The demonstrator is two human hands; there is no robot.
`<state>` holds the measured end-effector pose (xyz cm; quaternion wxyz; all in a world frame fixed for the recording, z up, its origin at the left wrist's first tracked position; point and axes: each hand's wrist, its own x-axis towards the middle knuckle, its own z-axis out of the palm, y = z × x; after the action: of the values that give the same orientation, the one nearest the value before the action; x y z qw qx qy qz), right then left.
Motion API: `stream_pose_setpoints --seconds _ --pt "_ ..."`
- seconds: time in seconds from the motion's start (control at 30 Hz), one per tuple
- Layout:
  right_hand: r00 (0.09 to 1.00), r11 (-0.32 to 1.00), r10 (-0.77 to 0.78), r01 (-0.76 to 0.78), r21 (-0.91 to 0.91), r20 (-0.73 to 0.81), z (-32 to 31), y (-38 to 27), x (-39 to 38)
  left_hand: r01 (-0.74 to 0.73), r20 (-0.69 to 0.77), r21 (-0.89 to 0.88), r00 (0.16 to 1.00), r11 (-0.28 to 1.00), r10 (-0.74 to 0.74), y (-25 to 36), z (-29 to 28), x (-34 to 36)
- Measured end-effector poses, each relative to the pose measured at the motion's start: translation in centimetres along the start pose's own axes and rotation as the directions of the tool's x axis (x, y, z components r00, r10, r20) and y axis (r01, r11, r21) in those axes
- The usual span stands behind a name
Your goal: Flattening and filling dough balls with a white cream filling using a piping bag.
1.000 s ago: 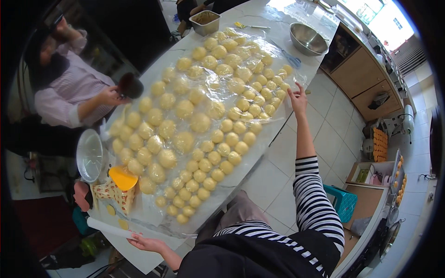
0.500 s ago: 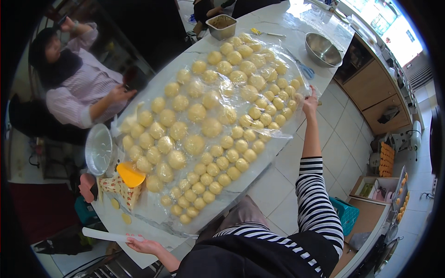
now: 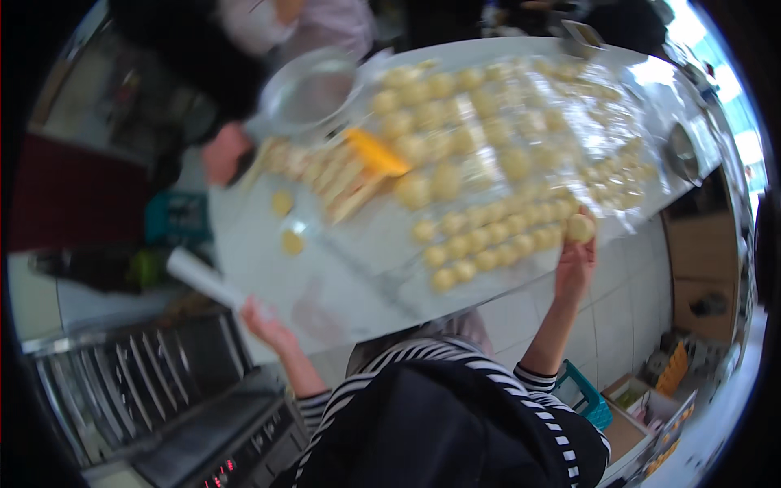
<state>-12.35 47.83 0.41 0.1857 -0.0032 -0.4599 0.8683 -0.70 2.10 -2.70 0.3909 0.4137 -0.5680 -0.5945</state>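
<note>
My left hand, at the table's near left corner, is closed on one end of a white rolling pin, which points away to the left. In my right hand a pale yellow dough ball is pinched between the fingers, at the near edge of the table. Rows of small dough balls lie just left of that hand. Larger dough balls sit behind them, partly under clear plastic sheeting. Motion blurs much of the picture.
A metal bowl stands at the far left of the white table, beside an orange scraper on patterned cloth. Two flat yellow discs lie nearby. Another metal bowl is at the right end. A person stands across.
The view has swung left. My right hand has left the plastic's far right edge, come nearer and taken a dough ball. The left hand keeps the rolling pin.
</note>
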Motion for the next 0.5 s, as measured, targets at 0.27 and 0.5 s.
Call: stream_pose_setpoints --seconds 0.27,0.5 --pt "0.388 0.669 0.637 0.150 -0.728 0.666 20.7 16.0 -19.3 -0.092 0.307 0.294 0.952 0.951 -0.003 0.7 -7.1 4.4" --pt "0.573 0.151 0.255 0.772 -0.617 0.779 25.4 13.1 -20.9 -0.626 0.660 0.476 0.718 0.618 0.218 1.5 -9.2 4.0"
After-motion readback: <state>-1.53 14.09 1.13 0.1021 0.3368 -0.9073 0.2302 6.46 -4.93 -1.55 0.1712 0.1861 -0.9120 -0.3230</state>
